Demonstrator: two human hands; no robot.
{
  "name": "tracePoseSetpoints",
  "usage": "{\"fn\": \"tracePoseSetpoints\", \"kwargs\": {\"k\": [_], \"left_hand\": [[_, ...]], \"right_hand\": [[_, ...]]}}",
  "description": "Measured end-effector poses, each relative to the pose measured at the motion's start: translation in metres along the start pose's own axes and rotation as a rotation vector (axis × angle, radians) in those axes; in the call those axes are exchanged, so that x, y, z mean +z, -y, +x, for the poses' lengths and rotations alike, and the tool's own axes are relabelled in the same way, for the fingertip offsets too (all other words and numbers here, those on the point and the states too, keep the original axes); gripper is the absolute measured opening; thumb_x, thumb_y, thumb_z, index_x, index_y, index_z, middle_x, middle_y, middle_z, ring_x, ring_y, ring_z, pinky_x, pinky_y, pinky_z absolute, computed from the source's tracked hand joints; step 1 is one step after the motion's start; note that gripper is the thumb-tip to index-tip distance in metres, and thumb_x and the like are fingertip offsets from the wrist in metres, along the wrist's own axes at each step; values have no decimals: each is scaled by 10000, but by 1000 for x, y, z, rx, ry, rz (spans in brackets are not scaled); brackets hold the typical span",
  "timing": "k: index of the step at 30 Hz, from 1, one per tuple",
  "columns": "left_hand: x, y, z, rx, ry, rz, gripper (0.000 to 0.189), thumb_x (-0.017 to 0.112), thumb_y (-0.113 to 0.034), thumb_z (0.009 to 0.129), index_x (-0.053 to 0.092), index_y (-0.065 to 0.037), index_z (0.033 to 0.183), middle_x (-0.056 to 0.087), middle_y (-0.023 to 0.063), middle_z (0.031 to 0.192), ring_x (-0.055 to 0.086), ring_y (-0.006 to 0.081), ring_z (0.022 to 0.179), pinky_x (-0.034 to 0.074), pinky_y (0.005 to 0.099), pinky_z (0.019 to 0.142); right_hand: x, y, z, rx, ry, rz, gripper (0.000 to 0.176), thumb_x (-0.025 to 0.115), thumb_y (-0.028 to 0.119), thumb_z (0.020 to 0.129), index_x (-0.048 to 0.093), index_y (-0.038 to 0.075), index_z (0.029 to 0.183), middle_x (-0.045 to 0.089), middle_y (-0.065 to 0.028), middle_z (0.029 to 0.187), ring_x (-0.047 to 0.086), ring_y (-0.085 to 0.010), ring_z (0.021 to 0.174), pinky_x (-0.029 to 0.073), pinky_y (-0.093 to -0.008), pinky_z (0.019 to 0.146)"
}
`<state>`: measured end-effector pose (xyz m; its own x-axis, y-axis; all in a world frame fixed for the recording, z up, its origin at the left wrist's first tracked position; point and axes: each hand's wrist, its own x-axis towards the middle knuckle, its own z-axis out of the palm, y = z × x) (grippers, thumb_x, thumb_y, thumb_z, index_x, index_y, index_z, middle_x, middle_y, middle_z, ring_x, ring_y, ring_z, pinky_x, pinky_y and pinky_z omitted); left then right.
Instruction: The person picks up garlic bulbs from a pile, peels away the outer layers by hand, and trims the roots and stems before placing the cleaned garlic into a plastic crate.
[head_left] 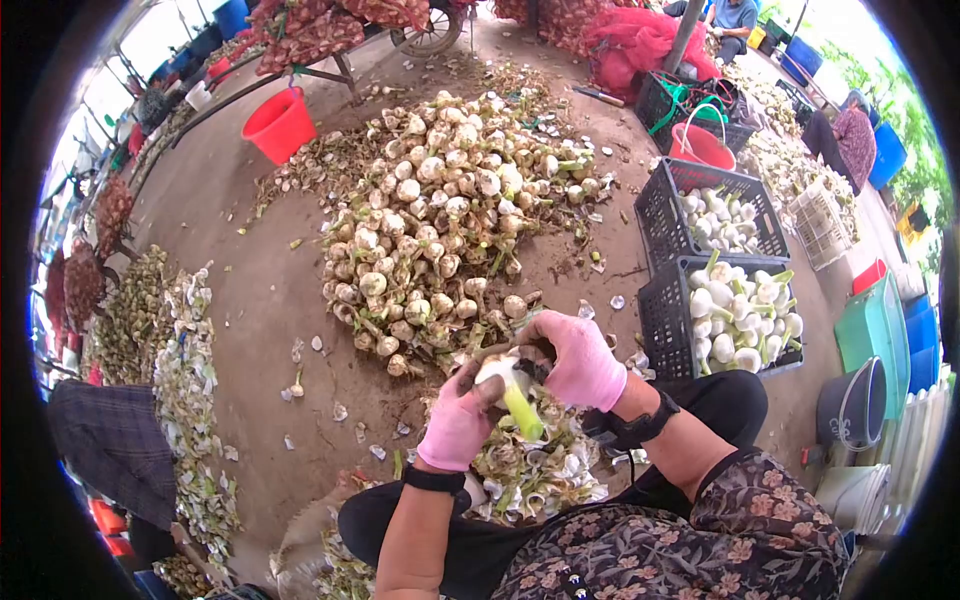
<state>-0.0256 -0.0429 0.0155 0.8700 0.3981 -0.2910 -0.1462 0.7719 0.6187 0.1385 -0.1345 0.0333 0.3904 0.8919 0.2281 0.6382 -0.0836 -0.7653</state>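
Note:
A white garlic bulb (508, 378) with a thick green stem pointing down toward my lap is between my two hands. My left hand (462, 418), in a pink glove with dirty fingertips, is closed around its left side. From the other side my right hand (578, 360), gloved the same way, pinches at the bulb's upper right edge with dark, soiled fingers. Just beyond them rises a big heap of unpeeled garlic (440, 220). Below the bulb, peeled-off garlic skins (535, 465) are piled between my legs.
Two black crates to the right hold cleaned garlic: a nearer one (665, 320) and a farther one (655, 215). A red bucket (280, 125) stands beyond the heap at left, another red bucket (703, 148) behind the crates. Other people (855, 140) sit farther back.

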Motion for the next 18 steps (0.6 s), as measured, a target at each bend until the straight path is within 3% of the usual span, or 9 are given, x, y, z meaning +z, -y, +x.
{"fn": "tracePoseSetpoints", "kwargs": {"k": [3,4,5,7,9,10,13,16,18], "left_hand": [[-8,6,0,-38,98,11,637,667,-167,794,397,15,1342,580,147,1174,603,244,1047,514,361,905],[-10,7,0,-78,62,31,719,724,-249,761,393,3,1347,580,150,1168,602,247,1049,528,377,882],[-8,5,-2,-77,64,31,719,724,-249,761,393,3,1347,580,150,1168,602,247,1049,528,377,882],[-3,-3,-6,-79,207,34,766,763,-283,737,390,-10,1348,578,155,1166,602,253,1056,536,402,877],[-3,1,-3,12,120,-19,789,822,-301,697,411,4,1297,577,152,1167,606,259,1051,523,404,905],[-4,0,-2,-5,104,-43,756,824,-268,700,424,9,1280,582,148,1158,600,258,1062,508,394,927],[-3,3,1,32,82,-29,554,774,-167,773,498,-16,1228,606,89,1134,590,200,1067,484,329,922],[-5,12,8,127,19,143,607,811,-250,740,512,-5,1208,616,68,1092,594,163,996,481,279,880],[-3,13,11,124,20,149,606,805,-266,746,513,-4,1208,616,70,1091,593,159,996,480,279,879]], "right_hand": [[0,-11,8,25,45,-31,188,727,108,704,628,23,840,641,-136,773,642,-223,670,495,-310,612],[6,-19,9,172,75,-31,183,663,101,703,624,35,870,642,-195,860,637,-353,815,506,-398,703],[17,-45,8,172,74,-33,183,663,101,703,624,35,870,642,-195,860,637,-353,815,506,-398,703],[39,-104,-2,318,439,-413,214,571,31,709,645,46,909,647,-194,869,632,-348,860,514,-400,738],[41,-123,-23,167,434,-327,303,522,0,690,662,55,953,660,-176,896,630,-345,903,516,-400,780],[34,-104,-22,177,366,-255,333,521,-30,700,666,52,989,664,-161,977,638,-317,923,511,-377,814],[-1,-40,-17,324,144,714,325,636,-20,752,668,55,1067,656,-125,1040,634,-245,916,491,-324,843],[-22,-3,-8,74,162,438,342,684,36,755,667,61,1096,668,-111,988,635,-257,912,490,-325,829],[-25,-3,-6,-50,169,234,372,648,-21,712,674,55,1075,667,-125,937,639,-283,876,496,-334,794]]}}
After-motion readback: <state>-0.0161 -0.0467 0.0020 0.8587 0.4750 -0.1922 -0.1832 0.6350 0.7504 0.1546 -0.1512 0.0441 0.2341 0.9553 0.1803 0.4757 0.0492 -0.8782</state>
